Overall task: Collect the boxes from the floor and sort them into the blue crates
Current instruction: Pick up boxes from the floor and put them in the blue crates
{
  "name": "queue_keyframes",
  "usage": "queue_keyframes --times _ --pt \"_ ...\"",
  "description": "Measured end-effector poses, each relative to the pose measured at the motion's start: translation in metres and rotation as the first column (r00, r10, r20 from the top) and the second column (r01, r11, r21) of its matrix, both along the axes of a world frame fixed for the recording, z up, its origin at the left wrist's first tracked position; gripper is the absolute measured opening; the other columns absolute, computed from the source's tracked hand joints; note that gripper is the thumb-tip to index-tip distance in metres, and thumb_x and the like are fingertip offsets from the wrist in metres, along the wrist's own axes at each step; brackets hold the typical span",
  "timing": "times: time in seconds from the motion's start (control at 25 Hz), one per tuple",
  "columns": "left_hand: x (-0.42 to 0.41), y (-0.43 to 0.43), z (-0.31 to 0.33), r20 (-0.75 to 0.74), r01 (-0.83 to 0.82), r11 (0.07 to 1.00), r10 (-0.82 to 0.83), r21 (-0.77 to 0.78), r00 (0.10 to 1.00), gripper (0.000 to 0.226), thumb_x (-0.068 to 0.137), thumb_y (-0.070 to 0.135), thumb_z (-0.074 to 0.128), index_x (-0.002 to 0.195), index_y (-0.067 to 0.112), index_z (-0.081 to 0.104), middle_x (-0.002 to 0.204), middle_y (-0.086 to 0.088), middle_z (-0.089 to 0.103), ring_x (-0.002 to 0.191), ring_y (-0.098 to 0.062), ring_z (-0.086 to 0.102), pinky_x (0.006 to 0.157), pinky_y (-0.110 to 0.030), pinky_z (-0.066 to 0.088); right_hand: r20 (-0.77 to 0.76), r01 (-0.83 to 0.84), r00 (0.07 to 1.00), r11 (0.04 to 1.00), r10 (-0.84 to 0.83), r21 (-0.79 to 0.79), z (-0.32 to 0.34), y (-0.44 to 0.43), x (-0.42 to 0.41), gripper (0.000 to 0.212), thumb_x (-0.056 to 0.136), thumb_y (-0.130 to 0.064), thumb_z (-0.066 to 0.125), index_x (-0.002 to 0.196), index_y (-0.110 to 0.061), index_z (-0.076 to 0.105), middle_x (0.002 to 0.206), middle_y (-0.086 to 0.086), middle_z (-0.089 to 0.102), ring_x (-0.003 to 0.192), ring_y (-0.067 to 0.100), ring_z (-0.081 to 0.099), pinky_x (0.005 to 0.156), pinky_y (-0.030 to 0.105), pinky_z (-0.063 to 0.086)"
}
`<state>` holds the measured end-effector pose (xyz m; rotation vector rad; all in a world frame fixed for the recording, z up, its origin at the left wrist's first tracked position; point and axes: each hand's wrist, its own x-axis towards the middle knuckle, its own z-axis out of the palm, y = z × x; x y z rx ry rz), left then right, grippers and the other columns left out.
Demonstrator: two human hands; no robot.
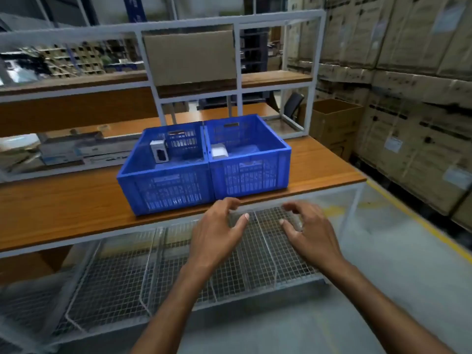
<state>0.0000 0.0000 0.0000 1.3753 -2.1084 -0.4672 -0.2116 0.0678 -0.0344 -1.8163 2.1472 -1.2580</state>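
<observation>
Two blue crates stand side by side on a wooden table. The left crate (163,192) holds a small white box with a dark picture (158,151), standing upright at its back left. The right crate (251,178) holds a plain white box (219,151) against its left wall. My left hand (217,232) and my right hand (307,231) hover in front of the table edge, below the crates, fingers loosely curled and holding nothing. No box on the floor is in view.
The wooden table (63,208) has wire-mesh bins (153,272) under it and a white metal shelf frame (240,60) behind the crates. An open cardboard carton (332,123) stands at the right. Stacked cartons (421,98) line the right wall. Grey floor with a yellow line (413,218).
</observation>
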Motion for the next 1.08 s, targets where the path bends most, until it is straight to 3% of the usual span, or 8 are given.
queue_keyframes --times 0.16,0.32,0.48,0.64,1.08 --pt "-0.012 0.017 -0.006 0.188 0.204 0.941 -0.156 -0.27 0.97 0.053 0.097 0.057 0.056 0.144 0.033 0.048 0.14 0.01 0.055 0.127 -0.008 0.051 0.105 -0.032 0.043 -0.131 0.199 0.971 0.98 -0.201 -0.029 -0.009 0.047 0.004 0.047 0.086 -0.026 0.073 0.131 -0.029 0.061 0.129 -0.008 0.064 0.121 0.016 0.055 0.103 0.037 0.047" --pt "-0.03 0.048 -0.02 0.268 0.389 0.863 -0.311 -0.321 0.912 0.057 0.097 0.054 0.056 0.147 0.028 0.048 0.147 0.005 0.053 0.134 -0.016 0.051 0.105 -0.039 0.044 -0.17 0.371 0.916 0.928 -0.362 0.02 -0.026 0.109 0.018 0.062 0.083 -0.026 0.074 0.142 -0.026 0.055 0.137 -0.003 0.061 0.127 0.022 0.053 0.105 0.041 0.047" --pt "-0.059 0.103 -0.033 0.313 0.563 0.77 -0.477 -0.301 0.821 0.053 0.092 0.047 0.063 0.14 0.025 0.055 0.141 0.001 0.059 0.125 -0.023 0.059 0.094 -0.041 0.049 -0.175 0.532 0.841 0.843 -0.512 0.086 -0.042 0.189 0.018 0.072 0.086 -0.03 0.071 0.152 -0.024 0.045 0.147 -0.003 0.054 0.135 0.022 0.048 0.109 0.042 0.044" --pt "-0.096 0.171 -0.036 0.31 0.7 0.652 -0.627 -0.292 0.714 0.06 0.094 0.047 0.062 0.148 0.024 0.049 0.145 0.001 0.057 0.128 -0.024 0.058 0.095 -0.041 0.048 -0.168 0.684 0.729 0.721 -0.664 0.116 -0.045 0.284 0.01 0.072 0.089 -0.03 0.069 0.155 -0.023 0.042 0.151 -0.002 0.051 0.138 0.021 0.044 0.111 0.04 0.042" --pt "-0.156 0.431 -0.057 0.211 0.929 0.339 -0.907 -0.15 0.365 0.052 0.099 0.049 0.057 0.147 0.032 0.047 0.147 0.01 0.051 0.125 -0.018 0.058 0.085 -0.035 0.05 -0.117 0.881 0.462 0.44 -0.879 0.172 -0.075 0.568 0.029 0.063 0.093 -0.027 0.069 0.152 -0.024 0.045 0.151 -0.004 0.05 0.14 0.019 0.04 0.116 0.04 0.038"
